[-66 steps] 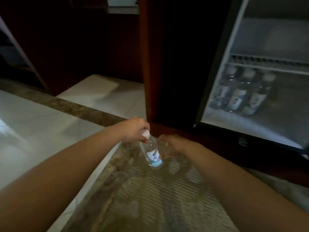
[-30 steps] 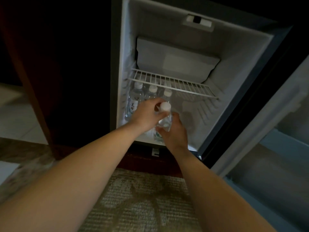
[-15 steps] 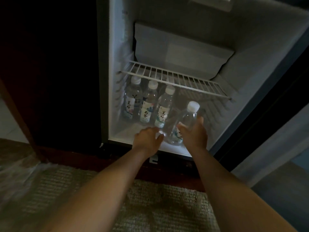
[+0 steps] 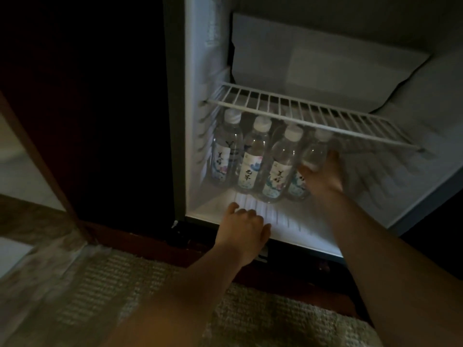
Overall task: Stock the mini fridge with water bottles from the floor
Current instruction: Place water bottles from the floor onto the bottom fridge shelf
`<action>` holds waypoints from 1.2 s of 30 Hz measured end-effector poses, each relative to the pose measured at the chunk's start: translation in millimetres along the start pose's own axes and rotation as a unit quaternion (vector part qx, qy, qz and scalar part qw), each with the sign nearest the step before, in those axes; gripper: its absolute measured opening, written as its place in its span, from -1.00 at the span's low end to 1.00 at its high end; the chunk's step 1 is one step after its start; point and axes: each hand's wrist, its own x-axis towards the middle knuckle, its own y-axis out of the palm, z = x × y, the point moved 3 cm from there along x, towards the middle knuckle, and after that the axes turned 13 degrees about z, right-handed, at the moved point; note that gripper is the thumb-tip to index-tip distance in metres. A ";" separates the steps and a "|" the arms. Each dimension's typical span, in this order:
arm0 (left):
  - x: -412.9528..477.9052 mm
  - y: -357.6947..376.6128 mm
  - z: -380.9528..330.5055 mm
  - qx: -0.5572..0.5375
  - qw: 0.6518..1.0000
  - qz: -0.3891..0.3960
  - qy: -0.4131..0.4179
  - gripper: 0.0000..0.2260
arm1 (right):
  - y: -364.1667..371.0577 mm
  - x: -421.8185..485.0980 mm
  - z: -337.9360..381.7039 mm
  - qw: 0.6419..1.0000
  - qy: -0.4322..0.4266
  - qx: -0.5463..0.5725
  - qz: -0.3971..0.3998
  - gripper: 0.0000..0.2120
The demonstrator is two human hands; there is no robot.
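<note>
Bottles crowd the lower compartment of the mini fridge [image 4: 195,71]: three bottles [image 4: 253,159] with white caps and pale labels stand upright in a row against the left wall, touching one another. The fourth bottle [image 4: 314,154] stands just beside them at the right end of the row, on the fridge floor [image 4: 288,221], and my right hand [image 4: 323,174] grips it, thumb across its front and fingers wrapped round its far side. My palm hides the right half of its label. The wire shelf [image 4: 313,118] runs close over the caps, so the fourth bottle's cap sits right under the front bar. Above the shelf a pale freezer box [image 4: 313,63] fills the back. My left hand [image 4: 241,230] rests at the front lip of the fridge floor, fingers loosely bent and holding nothing, apart from the row. A dark wooden cabinet [image 4: 87,96] stands to the left of the fridge, with pale floor tiles [image 4: 15,176] beyond it. Beneath my forearms lies a woven rug [image 4: 250,316], blurred at its left edge.
</note>
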 end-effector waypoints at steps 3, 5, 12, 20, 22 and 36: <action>-1.1 2.7 1.2 -0.009 1.000 -0.023 0.009 -0.62 | 2.9 13.1 1.5 1.000 0.009 -0.009 0.009 -0.41; -0.3 3.3 2.6 -0.013 0.999 -0.032 0.015 -0.62 | 4.0 19.7 3.0 1.000 0.014 -0.016 0.014 -0.41; 0.2 1.4 7.1 -0.026 0.998 -0.048 0.026 -0.61 | 6.2 33.9 -0.1 0.999 0.023 -0.010 0.042 -0.32; -2.9 0.3 4.9 -0.026 1.000 -0.011 0.013 -0.56 | 5.5 14.5 -10.5 0.996 0.068 -0.003 0.063 -0.19; -2.9 0.4 4.6 -0.028 1.000 0.009 0.008 -0.55 | 7.1 1.4 -14.2 0.995 0.068 -0.056 0.044 -0.42; -47.3 -28.0 24.5 -0.099 0.989 0.094 0.060 -0.68 | 59.8 -91.0 -8.9 0.967 0.037 -0.158 0.194 -0.94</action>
